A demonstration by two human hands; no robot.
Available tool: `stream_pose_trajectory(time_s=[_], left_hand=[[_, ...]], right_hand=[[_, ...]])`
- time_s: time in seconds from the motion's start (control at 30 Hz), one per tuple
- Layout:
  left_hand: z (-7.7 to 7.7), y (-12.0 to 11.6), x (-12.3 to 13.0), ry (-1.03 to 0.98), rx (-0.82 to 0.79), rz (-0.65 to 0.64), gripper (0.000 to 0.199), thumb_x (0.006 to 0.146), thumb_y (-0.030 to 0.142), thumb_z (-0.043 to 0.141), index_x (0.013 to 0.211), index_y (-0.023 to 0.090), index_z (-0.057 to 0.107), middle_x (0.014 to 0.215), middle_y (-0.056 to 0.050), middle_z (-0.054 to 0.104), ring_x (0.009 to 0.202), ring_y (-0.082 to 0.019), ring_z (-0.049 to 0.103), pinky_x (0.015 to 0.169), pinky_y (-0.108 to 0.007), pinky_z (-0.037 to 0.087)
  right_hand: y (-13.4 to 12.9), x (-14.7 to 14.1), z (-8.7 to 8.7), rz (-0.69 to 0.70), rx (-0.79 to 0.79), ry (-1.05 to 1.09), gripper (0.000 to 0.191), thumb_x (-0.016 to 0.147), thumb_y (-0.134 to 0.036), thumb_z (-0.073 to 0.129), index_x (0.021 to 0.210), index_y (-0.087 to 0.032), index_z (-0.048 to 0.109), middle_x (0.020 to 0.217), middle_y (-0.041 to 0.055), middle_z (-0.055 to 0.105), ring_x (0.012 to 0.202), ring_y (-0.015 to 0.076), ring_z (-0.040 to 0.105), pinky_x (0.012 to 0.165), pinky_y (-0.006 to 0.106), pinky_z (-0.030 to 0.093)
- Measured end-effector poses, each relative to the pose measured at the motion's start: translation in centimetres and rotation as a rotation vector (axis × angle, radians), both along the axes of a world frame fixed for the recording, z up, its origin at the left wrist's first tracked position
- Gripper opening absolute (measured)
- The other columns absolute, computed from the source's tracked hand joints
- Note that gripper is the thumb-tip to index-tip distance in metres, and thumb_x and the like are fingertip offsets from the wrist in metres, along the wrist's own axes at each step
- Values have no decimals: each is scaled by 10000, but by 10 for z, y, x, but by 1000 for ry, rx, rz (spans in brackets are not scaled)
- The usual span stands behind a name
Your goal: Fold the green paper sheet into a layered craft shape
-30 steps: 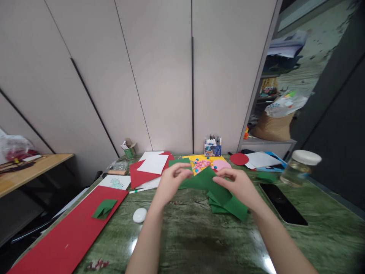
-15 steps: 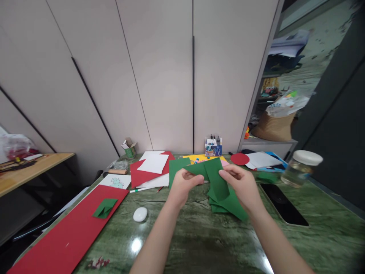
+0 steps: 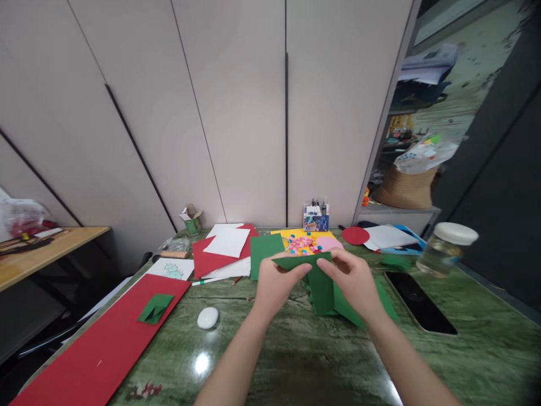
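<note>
Fingers of both hands, left (image 3: 276, 282) and right (image 3: 353, 279), pinch folded green paper (image 3: 322, 290), left of the black flat phone (image 3: 418, 301).

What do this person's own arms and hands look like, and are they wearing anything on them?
Both the left hand and the right hand are bare, with no gloves. The forearms are uncovered too: no sleeve, watch or bracelet shows on them.

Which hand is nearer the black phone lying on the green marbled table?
Right. The right hand is just left of the black phone; the left hand is farther left.
</note>
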State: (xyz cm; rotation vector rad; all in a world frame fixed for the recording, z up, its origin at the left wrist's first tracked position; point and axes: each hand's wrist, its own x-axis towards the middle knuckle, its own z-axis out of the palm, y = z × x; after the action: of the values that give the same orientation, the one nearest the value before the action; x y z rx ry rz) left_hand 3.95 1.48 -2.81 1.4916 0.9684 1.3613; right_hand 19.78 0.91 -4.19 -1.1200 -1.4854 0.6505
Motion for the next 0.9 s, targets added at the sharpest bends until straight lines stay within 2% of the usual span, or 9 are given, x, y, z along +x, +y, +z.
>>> stream_pose_trajectory(time_s=[0.17,0.37,0.5,0.67,0.9], left_hand=[[-2,1,0,33,-30,7,169,613,269,760,690,131,701,682,-32,684,627,-149,581,572,-232,444],[-4,5,-3,-8,-30,-48,187,632,278,754,737,130,710,743,-47,711,691,-171,623,622,-248,483],[-7,8,-3,-94,-42,-81,218,639,269,753,794,121,712,820,-68,720,758,-196,643,685,-279,506],[-11,12,-3,-228,-76,-118,187,649,264,744,741,107,704,801,-72,708,774,-201,639,722,-300,506],[-9,11,-1,-365,-130,-211,172,648,227,743,761,117,673,777,-45,688,757,-180,628,731,-294,487]], right_hand=[[0,0,-1,18,-37,54,308,758,-391,596,582,-183,452,581,-38,367,578,117,339,522,247,280],[4,0,-4,96,-79,160,386,741,-396,609,551,-200,336,573,-57,251,549,100,257,488,234,221],[4,-1,-1,119,-83,165,346,731,-399,614,558,-194,395,564,-52,309,544,102,308,490,232,263],[-1,-2,8,44,-57,138,276,689,-411,645,593,-183,524,559,-26,452,545,119,412,503,239,353],[-5,-4,10,-42,-11,100,247,677,-393,659,589,-176,578,571,-4,550,539,132,469,502,249,393]])
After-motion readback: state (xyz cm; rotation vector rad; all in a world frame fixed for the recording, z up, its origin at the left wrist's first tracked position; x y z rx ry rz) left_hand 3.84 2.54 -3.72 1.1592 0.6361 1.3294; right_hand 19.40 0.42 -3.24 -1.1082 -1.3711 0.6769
